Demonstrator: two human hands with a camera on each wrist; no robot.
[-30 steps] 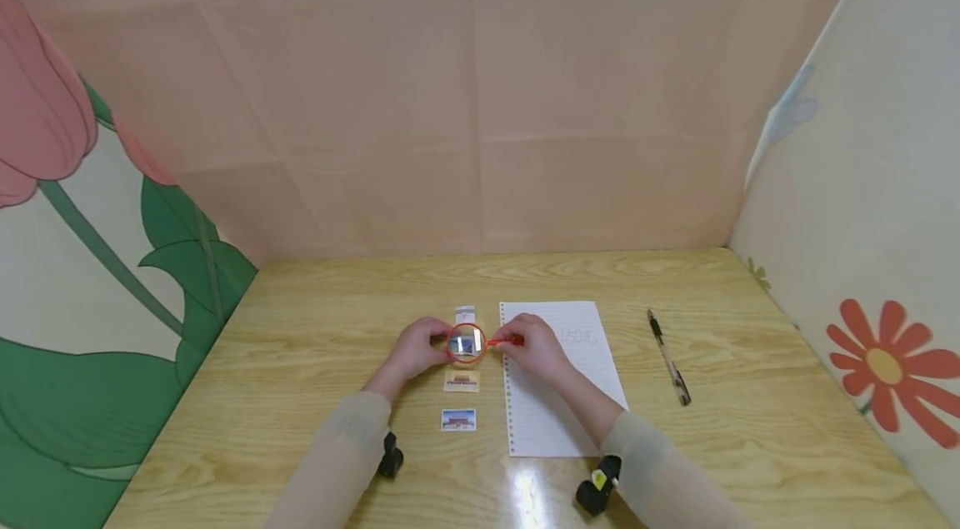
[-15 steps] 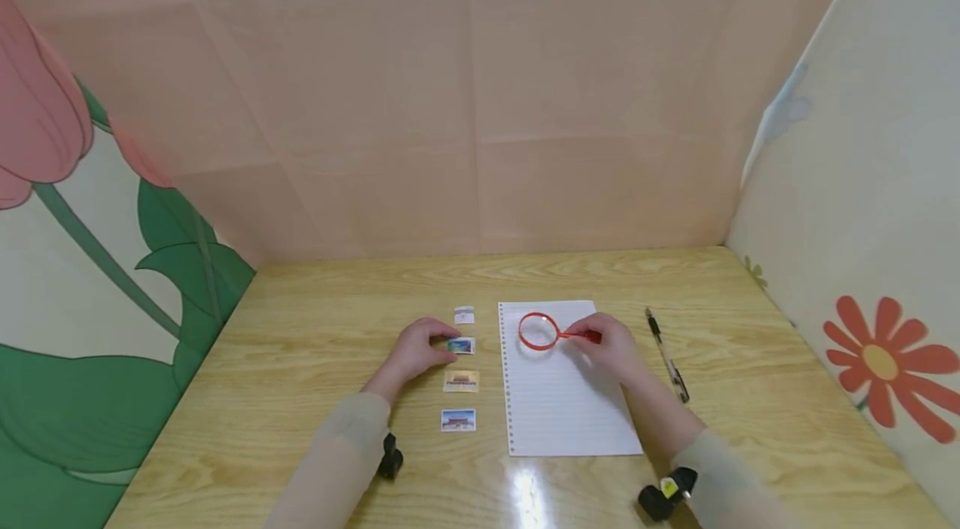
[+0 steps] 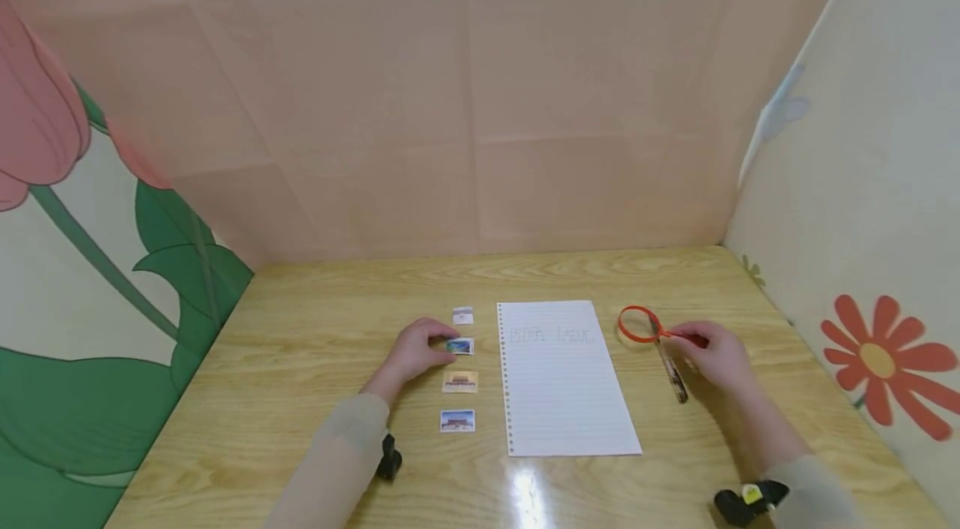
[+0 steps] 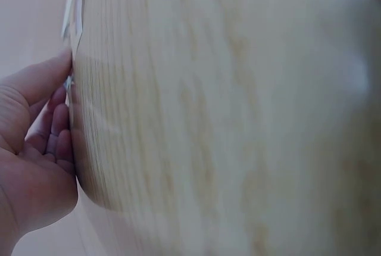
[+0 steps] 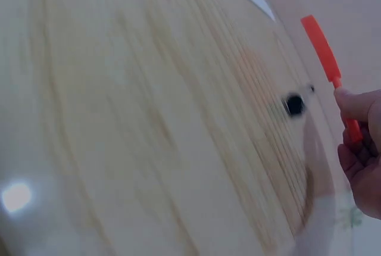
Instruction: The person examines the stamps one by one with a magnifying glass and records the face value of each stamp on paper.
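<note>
Between the thumb and fingers of my right hand [image 3: 712, 350] is the handle of a red-rimmed magnifying glass [image 3: 637, 324]. It is held up to the right of the paper, its ring overlapping the upper part of the pen [image 3: 672, 375] in the head view. In the right wrist view the magnifying glass [image 5: 321, 47] shows edge-on above the table. My left hand [image 3: 416, 350] rests on the table, thumb and index finger holding the left end of a small blue-green stamp [image 3: 462, 346]. Curled fingers [image 4: 59, 119] lie against the wood in the left wrist view.
One stamp [image 3: 462, 315] lies beyond the held one; a yellowish stamp [image 3: 460, 381] and a blue-sky stamp [image 3: 457, 421] lie nearer. Right of this column is a lined sheet of paper [image 3: 570, 396] with faint handwriting. Walls stand behind the wooden table [image 3: 315, 296] and at its sides.
My right hand has carried the magnifying glass rightward, from over the held stamp, across the paper, to above the pen. The left hand has stayed at the stamp.
</note>
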